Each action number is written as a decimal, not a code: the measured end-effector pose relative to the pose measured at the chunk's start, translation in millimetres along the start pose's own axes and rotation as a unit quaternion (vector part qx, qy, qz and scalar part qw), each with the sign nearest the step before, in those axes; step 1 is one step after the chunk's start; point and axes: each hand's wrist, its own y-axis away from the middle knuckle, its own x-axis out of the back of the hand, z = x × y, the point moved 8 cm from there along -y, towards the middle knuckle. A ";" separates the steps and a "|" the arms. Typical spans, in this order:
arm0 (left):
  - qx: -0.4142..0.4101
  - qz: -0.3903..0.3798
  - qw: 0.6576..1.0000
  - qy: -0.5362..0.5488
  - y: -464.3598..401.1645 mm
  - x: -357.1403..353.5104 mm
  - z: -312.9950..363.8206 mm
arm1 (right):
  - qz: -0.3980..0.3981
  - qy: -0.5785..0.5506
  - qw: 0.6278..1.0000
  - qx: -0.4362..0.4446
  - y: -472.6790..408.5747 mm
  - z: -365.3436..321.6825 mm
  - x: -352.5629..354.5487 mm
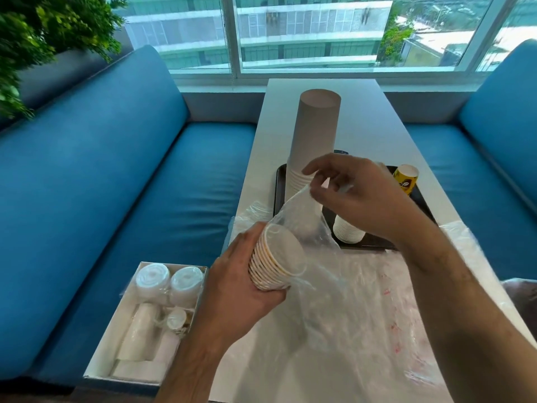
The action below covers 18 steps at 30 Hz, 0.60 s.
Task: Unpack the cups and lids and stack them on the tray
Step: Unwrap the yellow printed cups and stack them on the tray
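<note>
Crumpled clear plastic wrap (363,315) lies nearest, spread over the white worktop (357,117) between the two forearms. Just left of it, on the blue bench seat (116,199), an open white box (145,321) holds wrapped sleeves of white lids and cups, two round bundles at its far end and longer rolls nearer.

Above the wrap, the left hand (244,289) grips a short stack of nested paper cups (276,257), its fingers curled round the rims, the stack tilted with its base toward the tray. A clear plastic bag (302,219) still covers the stack's far end. The right hand (357,193) pinches the top of that bag between thumb and fingertips, pulling the film taut upward.

Beyond the hands, a dark tray (279,187) sits on the worktop. On it stand a tall column of white cups (316,135), upside down, a low stack of white cups (348,231) partly hidden under the right wrist, and a yellow printed cup (406,178) at the tray's right edge, tilted.
</note>
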 end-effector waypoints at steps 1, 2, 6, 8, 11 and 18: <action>0.001 0.003 1.000 0.001 -0.2 0.7 -0.3 | -0.047 -0.027 0.998 -0.022 2.4 5.0 -3.6; 0.002 0.004 1.000 0.001 -0.2 1.4 -0.4 | -0.104 -0.045 0.992 -0.048 5.8 8.8 -10.6; -0.010 -0.002 1.000 -0.006 -1.3 -1.1 4.5 | -0.162 0.011 0.985 -0.060 11.8 10.2 -33.1; -0.011 -0.010 1.000 -0.004 -2.1 -4.5 6.0 | -0.114 0.035 0.992 -0.046 7.6 8.6 -31.6; -0.008 -0.009 1.000 -0.002 -2.4 -5.8 5.0 | -0.088 0.025 0.993 -0.072 4.8 19.7 -23.4; 0.011 0.003 0.999 -0.040 -1.2 -3.9 5.5 | 0.082 0.016 0.994 -0.071 16.5 20.2 16.8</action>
